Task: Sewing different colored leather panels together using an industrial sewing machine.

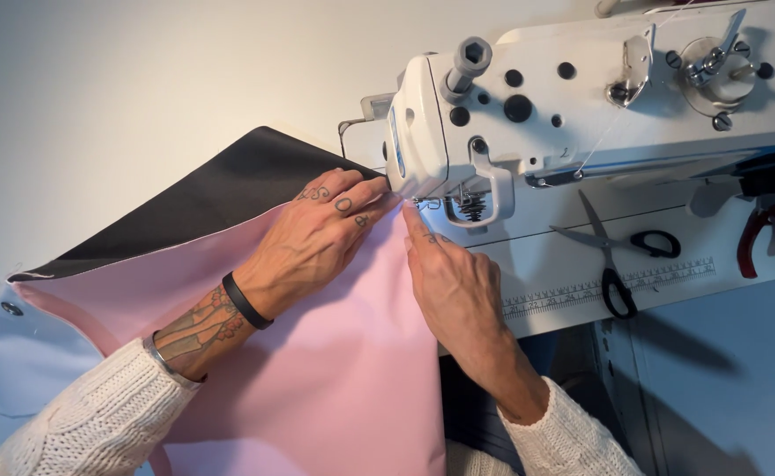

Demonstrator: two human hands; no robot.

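A pink fabric sheet (335,370) with a black underside (229,189) lies on the white table and runs under the head of a white sewing machine (599,97). My left hand (317,238) presses flat on the pink fabric, fingers pointing toward the presser foot (423,204). My right hand (454,282) rests on the fabric's right edge, its fingertips pinching the edge just in front of the foot. The needle itself is hidden behind the machine head and my fingers.
Black-handled scissors (612,264) lie on the machine bed to the right, above a printed ruler strip (608,286). Red-handled pliers (767,234) sit at the far right. A pale blue panel with a metal eyelet (13,308) lies at the left.
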